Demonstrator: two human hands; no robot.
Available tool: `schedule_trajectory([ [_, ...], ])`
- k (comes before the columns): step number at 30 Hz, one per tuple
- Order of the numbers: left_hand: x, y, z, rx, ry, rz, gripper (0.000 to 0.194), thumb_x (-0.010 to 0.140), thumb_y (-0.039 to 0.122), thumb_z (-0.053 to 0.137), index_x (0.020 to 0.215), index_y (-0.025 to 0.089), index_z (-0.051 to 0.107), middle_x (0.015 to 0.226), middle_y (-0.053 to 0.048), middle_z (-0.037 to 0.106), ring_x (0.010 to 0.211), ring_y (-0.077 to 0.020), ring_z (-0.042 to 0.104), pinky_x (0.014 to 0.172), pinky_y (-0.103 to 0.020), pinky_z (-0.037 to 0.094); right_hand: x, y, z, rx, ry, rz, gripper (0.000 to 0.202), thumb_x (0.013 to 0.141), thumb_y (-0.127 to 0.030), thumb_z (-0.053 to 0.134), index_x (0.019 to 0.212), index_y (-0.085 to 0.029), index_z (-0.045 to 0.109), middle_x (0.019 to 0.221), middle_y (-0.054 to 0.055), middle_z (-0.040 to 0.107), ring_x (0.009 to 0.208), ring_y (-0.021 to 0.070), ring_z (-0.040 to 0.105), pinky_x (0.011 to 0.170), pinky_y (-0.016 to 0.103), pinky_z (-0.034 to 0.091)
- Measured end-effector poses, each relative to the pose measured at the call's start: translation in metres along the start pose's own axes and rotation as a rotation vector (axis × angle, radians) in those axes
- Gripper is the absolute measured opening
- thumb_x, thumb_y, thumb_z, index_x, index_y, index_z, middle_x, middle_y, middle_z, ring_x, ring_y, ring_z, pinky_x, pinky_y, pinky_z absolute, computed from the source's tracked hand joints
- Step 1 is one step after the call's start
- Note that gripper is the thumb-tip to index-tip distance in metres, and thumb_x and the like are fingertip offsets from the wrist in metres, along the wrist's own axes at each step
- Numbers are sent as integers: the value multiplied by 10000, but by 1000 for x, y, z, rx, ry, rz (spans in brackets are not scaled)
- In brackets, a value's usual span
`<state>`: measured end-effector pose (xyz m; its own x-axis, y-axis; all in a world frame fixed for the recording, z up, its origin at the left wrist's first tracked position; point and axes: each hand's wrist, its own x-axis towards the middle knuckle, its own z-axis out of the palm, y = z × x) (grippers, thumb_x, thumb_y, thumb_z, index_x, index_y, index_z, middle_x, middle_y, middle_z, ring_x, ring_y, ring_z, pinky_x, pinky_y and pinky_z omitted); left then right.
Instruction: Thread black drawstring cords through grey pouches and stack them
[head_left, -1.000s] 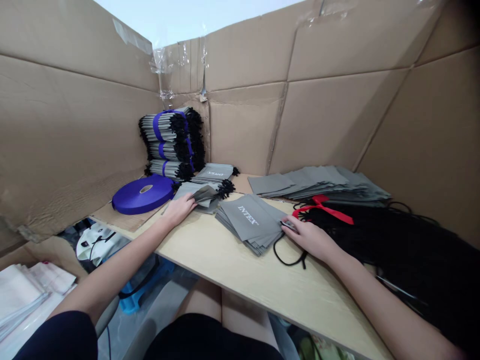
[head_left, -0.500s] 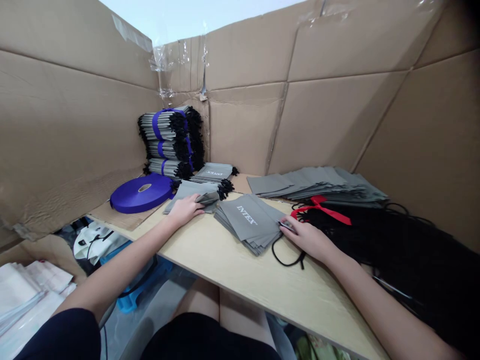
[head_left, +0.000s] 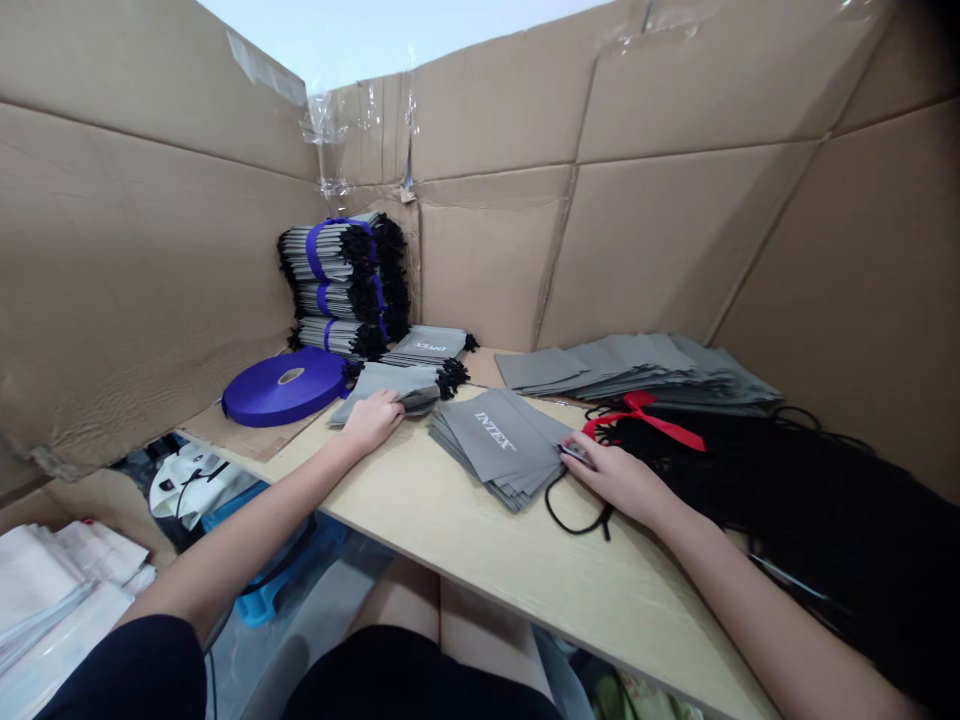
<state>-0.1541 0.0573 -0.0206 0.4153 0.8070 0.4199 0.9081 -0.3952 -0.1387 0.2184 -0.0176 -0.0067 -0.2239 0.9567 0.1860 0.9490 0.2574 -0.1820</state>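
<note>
My left hand [head_left: 373, 420] rests on a low pile of grey drawstring pouches [head_left: 390, 380], its fingers stretched together over the near edge. Black cord ends bunch up along that pile's right side. At the right corner of a fanned stack of grey pouches [head_left: 499, 445], the top one printed INTEX, is my right hand [head_left: 611, 478]. It pinches a small metal tool [head_left: 576, 456], whose tip meets the top pouch's edge; its full shape is hidden by the fingers. A loop of black cord [head_left: 574, 528] hangs below this hand onto the table.
A purple ribbon roll [head_left: 255, 395] lies at the left, before bundled pouches [head_left: 330, 255] stacked in the corner. More grey pouches [head_left: 622, 365] lie at the back right. A heap of black cords [head_left: 810, 520] with a red tie [head_left: 660, 425] covers the right side. Cardboard walls [head_left: 495, 250] surround the table.
My left hand has drawn back slightly over the pouch pile, its fingers closer together. My right hand stays at the corner of the INTEX stack with the small tool.
</note>
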Motion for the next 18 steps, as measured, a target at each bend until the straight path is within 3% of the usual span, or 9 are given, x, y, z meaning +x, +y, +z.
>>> schedule_trajectory([
  [10, -2, -9, 2, -66, 85, -108, 202, 844, 388, 491, 786, 215, 579, 871, -27, 575, 835, -181, 526, 649, -255, 379, 1, 1, 1, 7, 1, 2, 264, 869, -411, 348, 1025, -253, 492, 756, 34, 644, 684, 194, 613, 562, 239, 385],
  [18, -3, -11, 0, -107, 76, -104, 221, 836, 417, 494, 784, 237, 611, 863, -14, 591, 830, -174, 546, 649, -239, 392, 1, 0, 0, 15, -2, 3, 275, 872, -418, 340, 1028, -248, 491, 724, 31, 630, 664, 196, 603, 552, 243, 376],
])
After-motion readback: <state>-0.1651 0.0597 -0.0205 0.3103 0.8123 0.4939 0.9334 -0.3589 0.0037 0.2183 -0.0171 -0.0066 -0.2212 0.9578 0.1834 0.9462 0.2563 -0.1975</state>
